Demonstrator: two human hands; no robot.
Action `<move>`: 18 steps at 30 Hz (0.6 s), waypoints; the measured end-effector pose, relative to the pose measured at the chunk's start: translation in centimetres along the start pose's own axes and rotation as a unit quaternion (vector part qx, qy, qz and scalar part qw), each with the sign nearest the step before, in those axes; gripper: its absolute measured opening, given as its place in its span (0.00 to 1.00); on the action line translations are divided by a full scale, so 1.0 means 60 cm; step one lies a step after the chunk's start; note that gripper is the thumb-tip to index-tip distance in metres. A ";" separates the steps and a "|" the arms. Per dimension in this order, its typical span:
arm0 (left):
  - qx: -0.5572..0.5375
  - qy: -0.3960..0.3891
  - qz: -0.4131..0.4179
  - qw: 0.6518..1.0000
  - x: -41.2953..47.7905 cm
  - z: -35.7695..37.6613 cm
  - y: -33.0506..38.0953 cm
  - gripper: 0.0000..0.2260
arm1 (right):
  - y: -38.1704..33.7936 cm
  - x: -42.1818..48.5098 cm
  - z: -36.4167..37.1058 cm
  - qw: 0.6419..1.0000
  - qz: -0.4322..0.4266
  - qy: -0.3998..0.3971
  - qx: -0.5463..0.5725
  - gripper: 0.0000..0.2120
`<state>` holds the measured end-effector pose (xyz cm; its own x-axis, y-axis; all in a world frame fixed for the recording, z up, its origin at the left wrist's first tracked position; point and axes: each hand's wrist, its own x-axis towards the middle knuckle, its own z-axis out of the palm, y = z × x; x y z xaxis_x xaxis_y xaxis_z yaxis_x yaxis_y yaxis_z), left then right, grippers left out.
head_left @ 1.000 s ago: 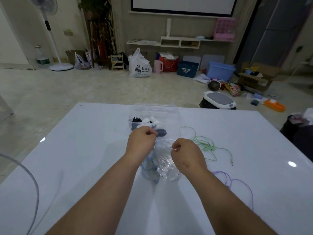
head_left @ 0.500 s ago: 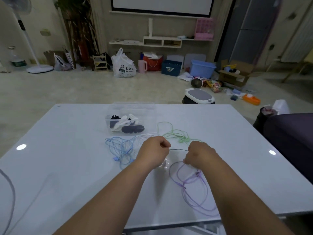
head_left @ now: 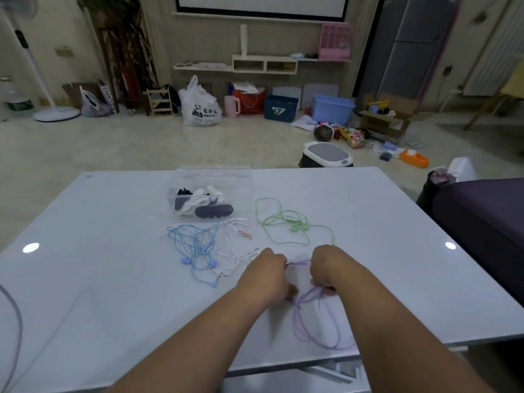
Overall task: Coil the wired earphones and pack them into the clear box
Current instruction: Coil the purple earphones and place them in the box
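Left hand [head_left: 263, 275]: you are curling the fingers and pinching the purple earphones [head_left: 312, 321] at one end of a short stretched piece of cable.
Right hand [head_left: 326, 268]: you are curling these fingers too and pinching the same cable at its other end. Some loops are coming out under this hand.
Cable axis: the stretched piece is running from 9 to 3 o'clock between your two hands. The loose loops are lying at 6 o'clock from the right hand, close to the near edge of the bench [head_left: 113, 251].
Clear box [head_left: 241, 199]: it is standing at 11 o'clock from the left hand, well apart, so the left hand is the nearer one.
Box contents: dark and white pieces [head_left: 204, 207] are lying inside; I cannot tell exactly what they are.
Outside the box: blue earphones [head_left: 195, 248] and white earphones [head_left: 235, 245] are lying tangled together at 10 o'clock, and green earphones [head_left: 286, 222] at 12 o'clock, all uncoiled.
Next move, my judgement: the coiling is only starting, so you are needing to gather the 6 o'clock loops first, then carry the coil toward 11 o'clock.
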<state>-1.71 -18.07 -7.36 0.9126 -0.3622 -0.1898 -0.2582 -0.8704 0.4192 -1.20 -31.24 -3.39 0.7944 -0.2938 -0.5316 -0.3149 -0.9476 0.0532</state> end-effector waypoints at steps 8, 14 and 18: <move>-0.018 0.016 0.003 1.000 -0.009 -0.016 -0.012 0.12 | -0.011 -0.010 -0.009 0.958 -0.042 -0.038 0.282 0.11; -0.116 -0.002 -0.006 0.993 -0.027 -0.047 -0.034 0.02 | -0.017 -0.045 -0.056 0.797 -0.144 -0.056 0.583 0.09; -0.332 -0.057 -0.042 0.941 -0.051 -0.086 -0.046 0.10 | -0.037 -0.050 -0.059 0.731 -0.175 -0.072 0.656 0.11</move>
<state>-2.14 -12.83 -3.39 0.8709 -0.3677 -0.3261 0.1037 -0.5112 0.8532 -1.03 -28.72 1.09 0.9121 0.0443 -0.4075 -0.4079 0.0006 -0.9130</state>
